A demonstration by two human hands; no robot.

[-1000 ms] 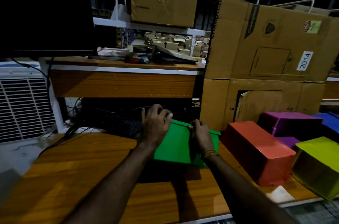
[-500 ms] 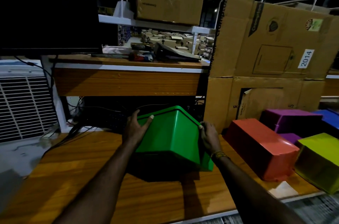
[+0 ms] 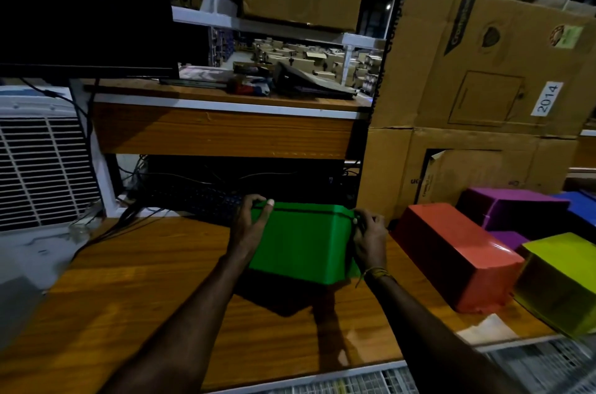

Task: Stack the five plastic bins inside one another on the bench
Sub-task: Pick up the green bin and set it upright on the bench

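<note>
Both hands grip the green bin [image 3: 300, 242] by its rim, left hand [image 3: 250, 226] and right hand [image 3: 367, 238], mid-bench [image 3: 129, 280] near the back edge. Red bin [image 3: 458, 251], purple bin [image 3: 512, 209], blue bin [image 3: 577, 203] and yellow bin [image 3: 558, 280] lie separate toward the right edge. Judged: nothing nested yet; all four insertions remain.

Red bin [image 3: 458, 256] close beside, right

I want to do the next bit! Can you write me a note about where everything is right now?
Left hand and right hand both grip the green bin by its top edge, mid-bench.
Red bin lies upside down beside it, to the right. Purple, blue and yellow bins sit further right.
Done: nothing nested yet.
Left: stack all five.
</note>
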